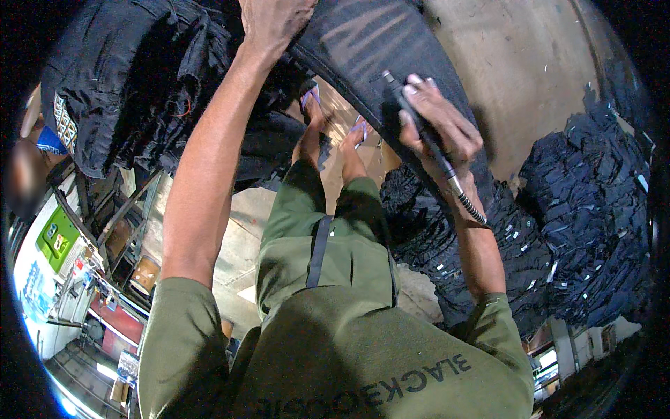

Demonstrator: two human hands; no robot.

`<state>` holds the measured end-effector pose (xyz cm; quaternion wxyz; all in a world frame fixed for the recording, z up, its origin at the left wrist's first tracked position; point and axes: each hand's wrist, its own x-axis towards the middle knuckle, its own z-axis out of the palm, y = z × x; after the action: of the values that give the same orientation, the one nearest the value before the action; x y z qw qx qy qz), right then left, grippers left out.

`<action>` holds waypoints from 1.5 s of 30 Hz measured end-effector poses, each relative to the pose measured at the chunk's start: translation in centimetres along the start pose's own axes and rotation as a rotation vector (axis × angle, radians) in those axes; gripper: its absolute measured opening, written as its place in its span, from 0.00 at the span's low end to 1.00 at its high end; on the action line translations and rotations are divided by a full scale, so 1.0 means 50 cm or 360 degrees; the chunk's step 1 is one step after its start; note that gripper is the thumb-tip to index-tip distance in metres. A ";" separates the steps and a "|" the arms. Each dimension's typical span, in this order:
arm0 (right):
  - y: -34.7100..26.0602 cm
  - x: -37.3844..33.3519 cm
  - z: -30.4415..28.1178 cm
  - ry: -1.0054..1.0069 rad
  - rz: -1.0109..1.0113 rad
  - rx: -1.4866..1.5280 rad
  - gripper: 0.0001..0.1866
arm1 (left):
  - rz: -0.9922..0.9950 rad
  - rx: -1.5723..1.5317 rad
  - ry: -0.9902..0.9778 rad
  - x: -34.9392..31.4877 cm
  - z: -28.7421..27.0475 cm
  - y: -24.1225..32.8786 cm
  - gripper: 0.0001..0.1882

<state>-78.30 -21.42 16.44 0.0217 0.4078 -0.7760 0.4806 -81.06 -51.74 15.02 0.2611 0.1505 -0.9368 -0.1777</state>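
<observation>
My right hand (443, 126) is closed around a slim black rotary handpiece (426, 133), pen-shaped, with a metal tip and a coiled spring at its rear end. That tip points up and left, over a dark denim trouser leg (440, 59) stretched across the top middle. Pale streaks cross the upper part of the denim. At the top edge, my left hand (276, 24) is beside the left border of the cloth. Its fingers are mostly cut off by the frame, so their grip is hidden.
Dark jeans (132, 77) are heaped at the upper left. Stacked dark garments (586, 209) with small white tags fill the right side. Below the denim are my sandalled feet (312, 98) on the floor. A cluttered bench with a green panel (57, 237) stands far left.
</observation>
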 end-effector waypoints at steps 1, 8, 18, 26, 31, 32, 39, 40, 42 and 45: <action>0.001 -0.001 -0.001 0.0056 0.0052 -0.0052 0.18 | -0.0031 -0.0011 -0.0019 -0.001 0.000 -0.001 0.28; 0.001 -0.004 0.002 -0.0001 -0.0004 0.0043 0.18 | 0.0057 0.0013 0.0032 -0.002 0.001 -0.005 0.28; 0.003 -0.006 0.002 0.0106 0.0021 -0.0046 0.16 | 0.0064 0.0021 0.0026 0.000 0.003 -0.006 0.28; 0.003 -0.010 0.000 0.0042 0.0012 -0.0022 0.17 | 0.0058 0.0009 0.0066 -0.002 0.007 -0.007 0.29; 0.007 -0.010 -0.001 0.0141 0.0024 -0.0052 0.16 | 0.0038 0.0023 0.0025 -0.002 0.005 -0.007 0.29; 0.007 -0.010 -0.001 0.0147 0.0028 -0.0046 0.16 | 0.0040 0.0024 0.0036 -0.002 0.005 -0.006 0.29; 0.000 -0.013 -0.007 0.0135 0.0054 -0.0048 0.16 | 0.0011 0.0020 0.0001 -0.001 0.005 -0.008 0.30; 0.000 -0.013 -0.008 0.0143 0.0061 -0.0067 0.16 | 0.0012 0.0030 -0.0002 -0.001 0.005 -0.009 0.30; -0.001 -0.014 -0.010 0.0156 0.0060 -0.0061 0.17 | 0.0035 0.0044 0.0024 0.000 0.006 -0.011 0.30; 0.000 -0.015 -0.011 0.0139 0.0068 -0.0055 0.17 | 0.0031 0.0055 0.0042 -0.002 0.009 -0.011 0.30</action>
<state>-77.99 -20.53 16.42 0.0523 0.3694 -0.7910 0.4849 -81.11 -52.09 14.40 0.2725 0.1483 -0.9376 -0.1569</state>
